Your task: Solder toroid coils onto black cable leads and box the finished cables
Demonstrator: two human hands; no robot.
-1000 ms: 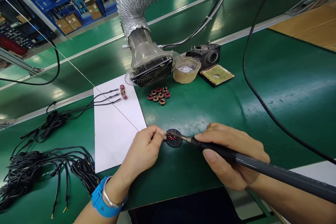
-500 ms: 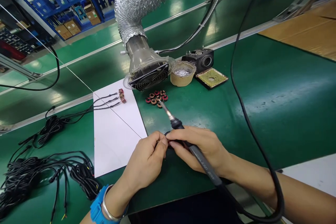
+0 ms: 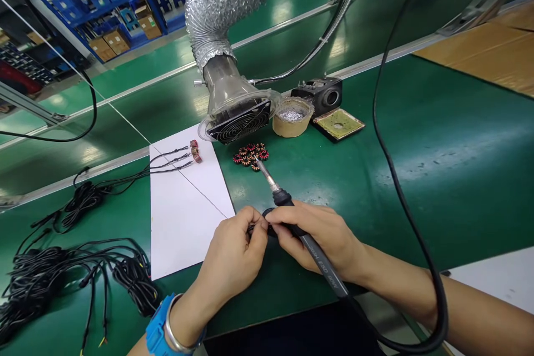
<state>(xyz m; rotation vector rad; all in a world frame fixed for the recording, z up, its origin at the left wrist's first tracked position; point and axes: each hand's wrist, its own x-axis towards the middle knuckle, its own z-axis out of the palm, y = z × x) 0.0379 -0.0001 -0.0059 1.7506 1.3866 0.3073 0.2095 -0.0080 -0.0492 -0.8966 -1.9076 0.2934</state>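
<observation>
My right hand [image 3: 319,236] is closed around a soldering iron [image 3: 321,261], whose metal tip points up and away toward a cluster of toroid coils [image 3: 251,156]. Its thumb and forefinger also reach a small dark round piece [image 3: 270,214] between my hands, mostly covered by fingers. My left hand [image 3: 237,247] is pinched shut against that piece. A thin solder wire [image 3: 187,178] slants down from the upper left and runs into my left hand. On a white sheet [image 3: 179,222] lie a few coils [image 3: 195,151] beside black cable ends.
Bundled black cables [image 3: 37,283] cover the left of the green bench. A fume extractor hood [image 3: 240,117] hangs over the middle. Behind the coils stand a solder-filled pot [image 3: 292,125], an iron holder [image 3: 319,94] and a sponge tray [image 3: 339,124]. Cardboard [image 3: 479,55] lies far right.
The view has shifted very slightly. Both hands keep nearly the same pose, with the fingers moving a little at the dark round piece. The soldering iron has rolled slightly, so its printed lettering shows more.
</observation>
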